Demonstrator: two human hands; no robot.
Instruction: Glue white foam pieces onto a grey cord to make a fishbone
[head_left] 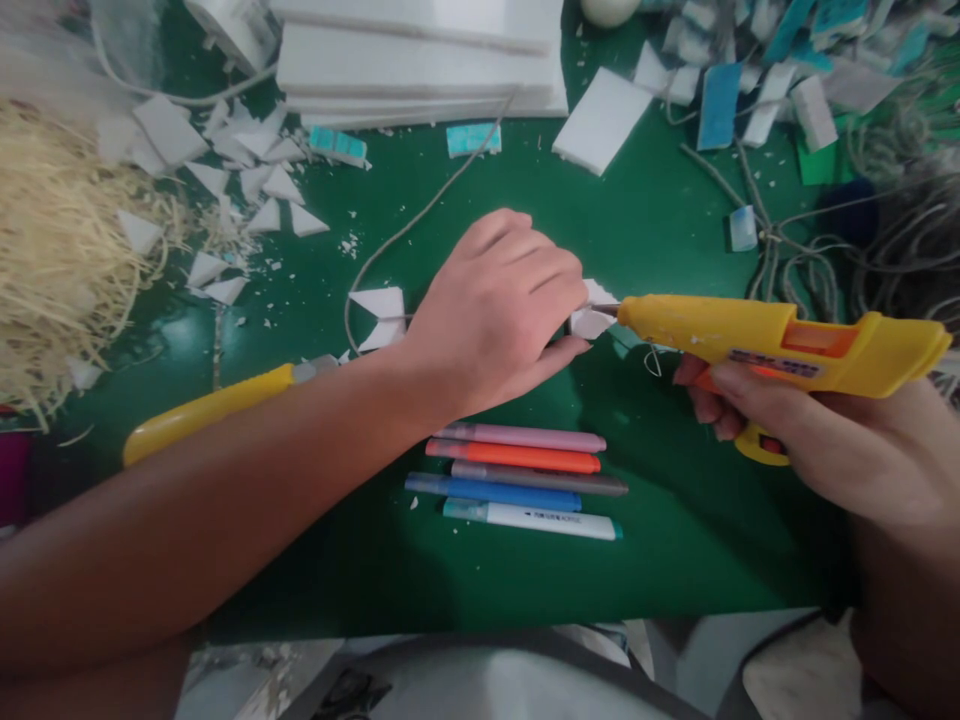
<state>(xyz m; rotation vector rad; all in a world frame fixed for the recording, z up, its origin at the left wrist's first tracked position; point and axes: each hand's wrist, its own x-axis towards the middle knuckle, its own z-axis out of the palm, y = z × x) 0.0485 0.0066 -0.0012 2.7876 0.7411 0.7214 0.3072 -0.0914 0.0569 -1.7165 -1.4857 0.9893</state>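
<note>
Two hands meet over the small white piece [589, 323], just right of the middle of the tabletop [337, 560]. The left hand [499, 305] lies back-up with fingers curled, index finger and thumb nearly closed on the piece, probably to steady it against the push of the tip; what the other fingers do underneath cannot be seen. The right hand [840, 440] is wrapped firmly round the handle of the yellow glue gun [705, 320], which it holds almost level, so the nozzle reaches the piece from the side and the knuckles stay away from the hot end. A short strand shows between the left hand and a notched white piece [391, 302], and the grey cord [448, 184] curves loosely beside that piece, apparently leaving slack. Nearer the person, five capped markers [517, 457] lie side by side, within easy reach yet out of the gun's way. The yellow-handled cutter [210, 415] rests partly behind the left forearm, seemingly set aside. Farther off, white boards [420, 65] are stacked flat, likely to save room, while triangular offcuts [306, 221] sit scattered beside the pale straw [52, 240], and blue-and-white scraps [718, 105] crowd the far right, near tangled cord [907, 230].
</note>
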